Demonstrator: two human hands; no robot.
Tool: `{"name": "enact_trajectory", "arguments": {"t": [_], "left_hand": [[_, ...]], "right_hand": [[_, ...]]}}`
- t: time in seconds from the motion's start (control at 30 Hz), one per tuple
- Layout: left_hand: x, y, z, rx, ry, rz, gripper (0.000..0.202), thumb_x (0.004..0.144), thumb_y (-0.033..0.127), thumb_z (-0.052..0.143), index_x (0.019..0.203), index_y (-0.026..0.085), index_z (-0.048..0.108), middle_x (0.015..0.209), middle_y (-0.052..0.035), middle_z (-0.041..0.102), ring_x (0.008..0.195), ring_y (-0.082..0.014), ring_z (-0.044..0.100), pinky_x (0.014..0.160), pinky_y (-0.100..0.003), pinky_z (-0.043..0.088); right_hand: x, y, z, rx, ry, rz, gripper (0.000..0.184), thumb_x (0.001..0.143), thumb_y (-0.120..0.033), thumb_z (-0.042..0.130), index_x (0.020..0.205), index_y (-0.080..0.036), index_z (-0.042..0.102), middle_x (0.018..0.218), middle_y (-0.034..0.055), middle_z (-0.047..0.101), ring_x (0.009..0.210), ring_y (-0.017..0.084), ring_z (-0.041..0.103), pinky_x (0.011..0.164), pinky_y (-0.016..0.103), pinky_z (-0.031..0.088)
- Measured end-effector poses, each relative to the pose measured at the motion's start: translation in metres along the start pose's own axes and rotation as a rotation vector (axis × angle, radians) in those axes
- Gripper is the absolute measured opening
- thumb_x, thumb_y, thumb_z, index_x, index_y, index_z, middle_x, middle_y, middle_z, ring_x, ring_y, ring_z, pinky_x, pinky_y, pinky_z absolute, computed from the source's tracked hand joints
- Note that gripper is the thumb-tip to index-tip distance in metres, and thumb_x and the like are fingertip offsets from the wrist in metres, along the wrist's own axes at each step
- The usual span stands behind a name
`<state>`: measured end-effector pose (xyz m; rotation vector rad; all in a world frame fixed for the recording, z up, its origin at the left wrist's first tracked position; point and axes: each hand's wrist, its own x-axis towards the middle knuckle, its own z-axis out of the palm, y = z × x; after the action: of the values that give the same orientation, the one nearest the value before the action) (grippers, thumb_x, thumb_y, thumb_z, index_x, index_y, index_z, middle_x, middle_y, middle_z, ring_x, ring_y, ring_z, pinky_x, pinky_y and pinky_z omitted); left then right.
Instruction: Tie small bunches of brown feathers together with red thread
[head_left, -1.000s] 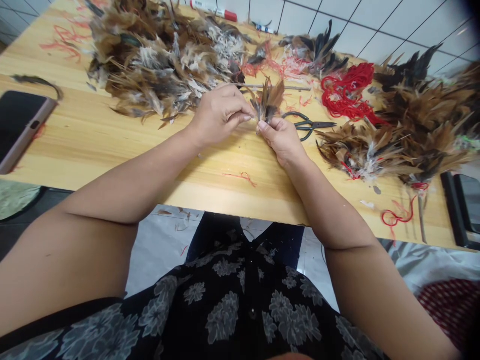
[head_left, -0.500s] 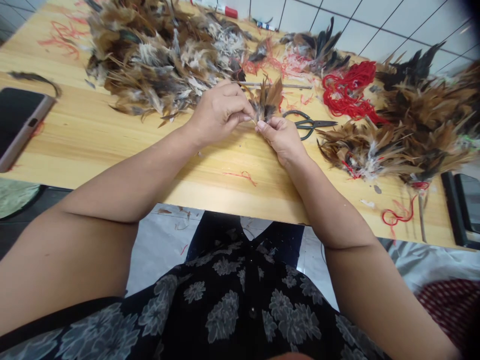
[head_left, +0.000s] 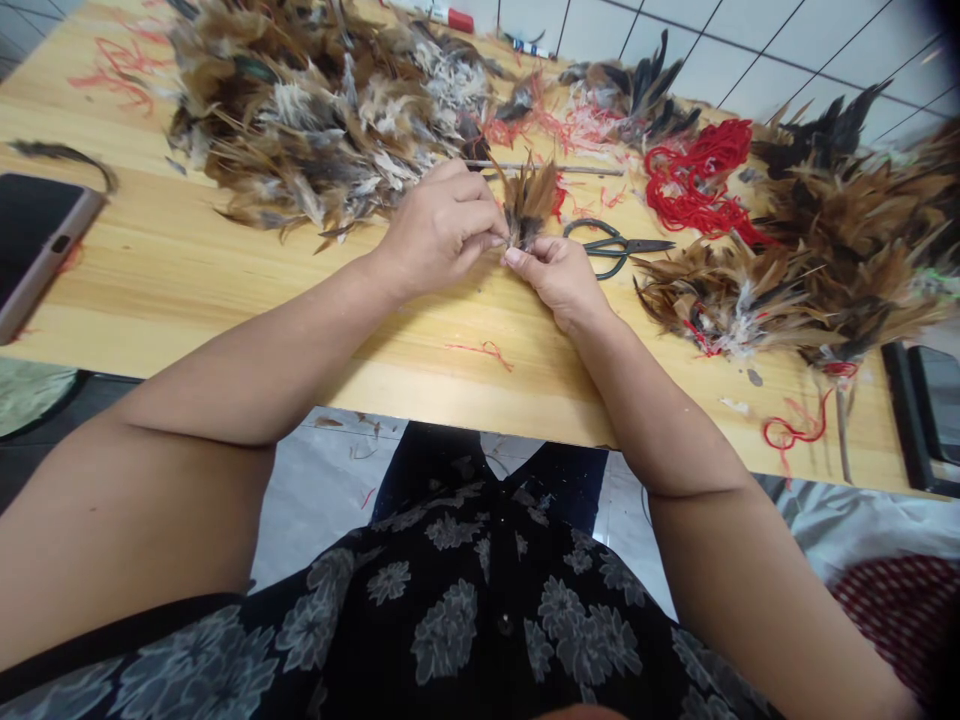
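A small bunch of brown feathers [head_left: 531,197] stands upright between my two hands above the wooden table [head_left: 225,280]. My left hand [head_left: 442,230] pinches the base of the bunch from the left, fingers curled. From the right, my right hand [head_left: 559,275] grips the same base with its thumb and fingers closed. Black scissors [head_left: 611,247] lie flat just right of my right hand. A thin stick [head_left: 540,168] lies behind the bunch.
A big heap of loose brown and white feathers [head_left: 315,110] fills the far left. Tied feather bundles [head_left: 795,290] and red string [head_left: 697,180] lie at the right. A phone [head_left: 37,250] rests at the left edge, a dark tray [head_left: 919,410] at the right edge.
Both hands have drawn slightly closer together around the bunch's base and shifted a little up the table. The feathers stay in hand.
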<state>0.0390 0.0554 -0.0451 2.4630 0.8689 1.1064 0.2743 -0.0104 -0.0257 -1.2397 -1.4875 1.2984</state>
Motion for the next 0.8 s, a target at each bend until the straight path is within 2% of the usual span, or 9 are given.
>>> {"name": "enact_trajectory", "arguments": {"t": [0.1,0.2,0.3,0.37,0.4,0.47,0.57,0.7,0.8], "left_hand": [[0.0,-0.004,0.005,-0.038,-0.024,-0.042,0.053,0.116,0.085,0.068,0.102,0.035,0.083,0.106,-0.0114,0.078,0.125,-0.0418,0.063,0.122,-0.069,0.046],[-0.002,-0.009,0.01,-0.019,-0.013,-0.023,0.058,0.12,0.086,0.064,0.115,0.032,0.084,0.117,-0.0105,0.079,0.129,-0.0391,0.059,0.124,-0.064,0.043],[-0.002,-0.01,0.007,0.034,0.17,0.052,0.067,0.118,0.092,0.069,0.134,0.029,0.084,0.136,-0.0094,0.078,0.131,-0.0358,0.054,0.125,-0.058,0.041],[-0.002,-0.004,-0.001,0.024,0.308,0.035,0.065,0.113,0.089,0.082,0.133,0.028,0.084,0.135,-0.0088,0.076,0.131,-0.0343,0.054,0.126,-0.055,0.041],[-0.001,0.001,-0.006,-0.009,0.332,-0.023,0.058,0.111,0.082,0.091,0.127,0.027,0.085,0.129,-0.0081,0.076,0.129,-0.0335,0.055,0.126,-0.053,0.041],[0.0,0.013,-0.014,-0.113,0.276,-0.204,0.037,0.109,0.057,0.105,0.11,0.027,0.084,0.112,-0.0053,0.075,0.122,-0.031,0.059,0.125,-0.047,0.044],[0.0,0.034,-0.017,-0.245,0.107,-0.395,0.025,0.106,0.027,0.103,0.09,0.027,0.084,0.089,-0.0003,0.075,0.103,-0.0264,0.064,0.112,-0.042,0.053],[0.002,0.051,-0.008,-0.363,0.02,-0.479,0.022,0.103,0.013,0.092,0.088,0.028,0.092,0.086,0.0017,0.084,0.086,-0.0253,0.073,0.086,-0.039,0.057],[0.003,0.057,-0.005,-0.41,0.028,-0.521,0.031,0.101,0.009,0.087,0.075,0.025,0.084,0.074,0.0014,0.074,0.071,-0.0215,0.064,0.072,-0.036,0.046]], "right_hand": [[-0.001,-0.003,0.001,-0.051,0.012,0.0,0.065,0.094,-0.072,0.107,0.083,-0.023,0.065,0.078,-0.0029,0.055,0.086,0.015,0.048,0.077,0.031,0.047],[0.001,-0.002,0.003,-0.092,0.029,0.014,0.061,0.099,-0.064,0.106,0.083,-0.023,0.063,0.078,-0.0028,0.055,0.089,0.015,0.051,0.08,0.031,0.046],[0.005,0.006,0.002,-0.097,0.068,-0.001,0.057,0.101,-0.059,0.105,0.084,-0.024,0.064,0.081,-0.0024,0.056,0.091,0.018,0.056,0.084,0.032,0.05],[0.01,0.015,0.001,-0.086,0.088,-0.033,0.053,0.105,-0.057,0.101,0.085,-0.024,0.064,0.083,-0.002,0.057,0.092,0.019,0.058,0.088,0.033,0.053],[0.012,0.02,0.001,-0.078,0.094,-0.051,0.052,0.107,-0.057,0.098,0.085,-0.025,0.064,0.084,-0.0019,0.058,0.092,0.019,0.059,0.089,0.033,0.055],[0.017,0.03,0.0,-0.061,0.1,-0.089,0.051,0.111,-0.059,0.092,0.087,-0.025,0.064,0.086,-0.0017,0.061,0.092,0.019,0.059,0.091,0.034,0.056],[0.021,0.039,-0.001,-0.063,0.107,-0.135,0.05,0.113,-0.063,0.089,0.09,-0.025,0.064,0.089,-0.0016,0.063,0.091,0.018,0.059,0.091,0.034,0.056],[0.022,0.041,-0.001,-0.184,0.109,-0.169,0.049,0.113,-0.062,0.086,0.09,-0.026,0.063,0.087,-0.0015,0.062,0.091,0.02,0.062,0.094,0.037,0.057],[0.021,0.037,0.001,-0.343,0.075,-0.184,0.041,0.116,-0.053,0.082,0.091,-0.025,0.065,0.09,0.0011,0.067,0.094,0.023,0.067,0.098,0.041,0.06]]}}
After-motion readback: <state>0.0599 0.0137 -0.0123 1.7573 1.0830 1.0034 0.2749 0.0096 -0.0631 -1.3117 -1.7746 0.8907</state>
